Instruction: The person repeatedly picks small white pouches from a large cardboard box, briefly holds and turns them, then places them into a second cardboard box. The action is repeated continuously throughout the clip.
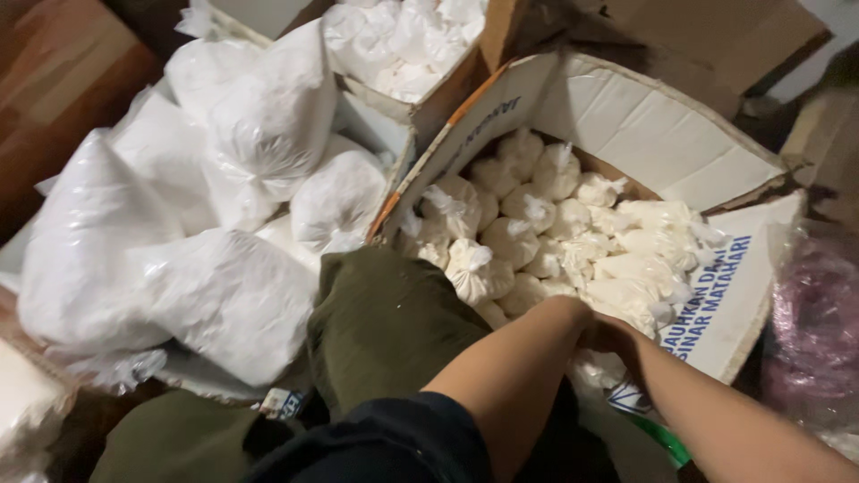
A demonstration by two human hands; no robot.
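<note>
An open cardboard box (716, 170) sits low in front of the person, packed with small tied white bags (528, 241). Just beside it on the left, large white sacks (179, 268) lie heaped together. A second carton (447, 94) behind holds more small bags.

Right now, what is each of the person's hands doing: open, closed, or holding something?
Left hand: reaches into the cardboard box among small white bags; grip cannot be told.
Right hand: same spot, fingers hidden; cannot be told.
</note>
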